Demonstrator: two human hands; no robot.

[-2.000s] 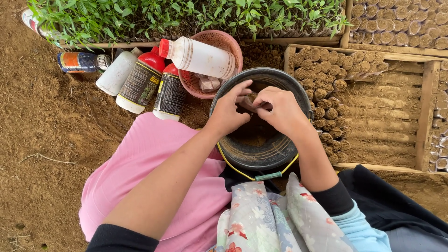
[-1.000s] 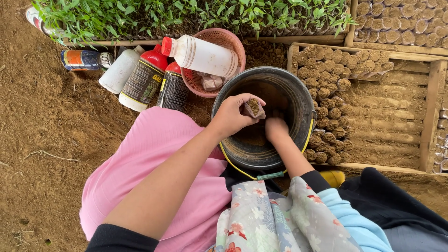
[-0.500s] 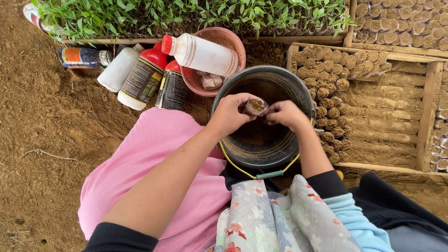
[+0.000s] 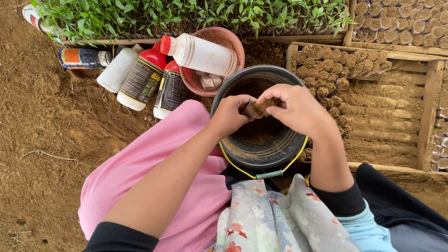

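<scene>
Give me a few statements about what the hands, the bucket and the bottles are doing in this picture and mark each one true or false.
1. Both hands, the left hand and the right hand, hold a small soil roll over the black bucket. True.
2. The bucket is filled to the brim with water. False: it holds some dark soil at the bottom.
3. A white bottle with a red cap lies across the pink basket. True.
4. The wooden tray on the right is completely full of soil rolls. False: only its upper left part is filled.
5. Green seedlings grow along the top. True.
</scene>
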